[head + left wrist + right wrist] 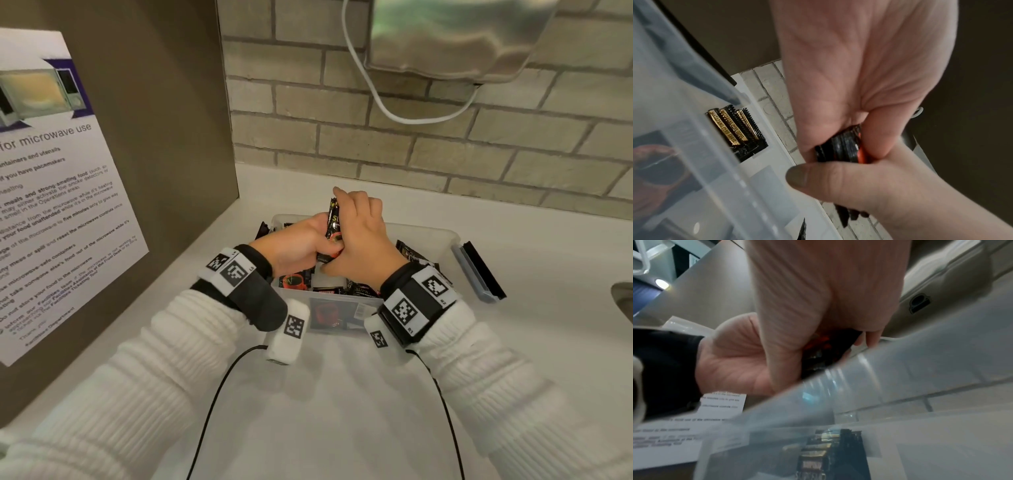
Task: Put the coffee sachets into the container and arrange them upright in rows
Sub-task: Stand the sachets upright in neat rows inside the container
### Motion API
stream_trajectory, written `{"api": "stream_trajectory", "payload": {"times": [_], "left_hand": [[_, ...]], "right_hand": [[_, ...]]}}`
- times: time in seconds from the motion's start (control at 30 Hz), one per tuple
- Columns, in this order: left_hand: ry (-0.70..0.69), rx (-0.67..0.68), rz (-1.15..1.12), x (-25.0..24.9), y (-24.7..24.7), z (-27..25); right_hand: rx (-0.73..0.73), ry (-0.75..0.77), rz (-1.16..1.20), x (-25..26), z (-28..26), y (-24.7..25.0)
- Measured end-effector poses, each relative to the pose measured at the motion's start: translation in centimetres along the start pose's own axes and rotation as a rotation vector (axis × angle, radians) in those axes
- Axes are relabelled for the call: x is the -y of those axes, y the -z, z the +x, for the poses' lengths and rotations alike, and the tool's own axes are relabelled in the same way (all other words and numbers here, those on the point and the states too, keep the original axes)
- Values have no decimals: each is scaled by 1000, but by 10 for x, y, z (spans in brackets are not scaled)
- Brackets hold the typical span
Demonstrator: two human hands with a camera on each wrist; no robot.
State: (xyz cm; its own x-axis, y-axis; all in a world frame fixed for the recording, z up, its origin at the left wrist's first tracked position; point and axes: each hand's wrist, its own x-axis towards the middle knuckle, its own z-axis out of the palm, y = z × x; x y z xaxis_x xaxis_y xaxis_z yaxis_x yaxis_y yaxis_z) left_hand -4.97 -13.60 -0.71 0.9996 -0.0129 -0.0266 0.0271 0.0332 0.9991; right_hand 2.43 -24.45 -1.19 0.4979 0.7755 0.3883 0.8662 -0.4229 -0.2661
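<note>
A clear plastic container sits on the white counter with several black coffee sachets lying loose inside. Above its middle, both hands hold one bundle of black and orange sachets. My left hand grips the bundle from the left, thumb and fingers curled round it. My right hand wraps it from the right, fingers over its top. In the left wrist view several gold-striped sachets stand at the container's far wall. In the right wrist view the bundle shows behind the container rim.
A grey lid lies on the counter right of the container. A microwave notice hangs on the brown panel at left. A brick wall rises behind; a metal dispenser with a white cable hangs above. A sink edge shows at far right.
</note>
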Motion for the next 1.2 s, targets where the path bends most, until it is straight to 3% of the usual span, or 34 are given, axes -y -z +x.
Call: {"api": "stream_trajectory", "payload": {"times": [0.13,0.27,0.33,0.47,0.7,0.83,0.97,1.1,1.2], "left_hand": [[-6,-70,33,-3,-1,-4],[21,-212,106,-4,8,-9],[31,-246,99,-5,14,-13],[81,-216,153,-4,22,-19],[122,-336,342,10,43,-26],[85,-439,444,7,64,-35],[95,-445,641,10,75,-42],[102,-396,908,10,71,-44],[158,-369,959,13,67,-43]], "right_hand": [[101,-24,157,3,3,9],[96,-317,687,0,11,29],[133,-481,810,-2,16,35],[299,-539,969,4,21,33],[220,-697,877,20,34,-7],[319,-667,654,19,33,-29],[416,-647,543,25,30,-45],[357,-630,546,33,31,-50],[326,-667,584,35,28,-53]]}}
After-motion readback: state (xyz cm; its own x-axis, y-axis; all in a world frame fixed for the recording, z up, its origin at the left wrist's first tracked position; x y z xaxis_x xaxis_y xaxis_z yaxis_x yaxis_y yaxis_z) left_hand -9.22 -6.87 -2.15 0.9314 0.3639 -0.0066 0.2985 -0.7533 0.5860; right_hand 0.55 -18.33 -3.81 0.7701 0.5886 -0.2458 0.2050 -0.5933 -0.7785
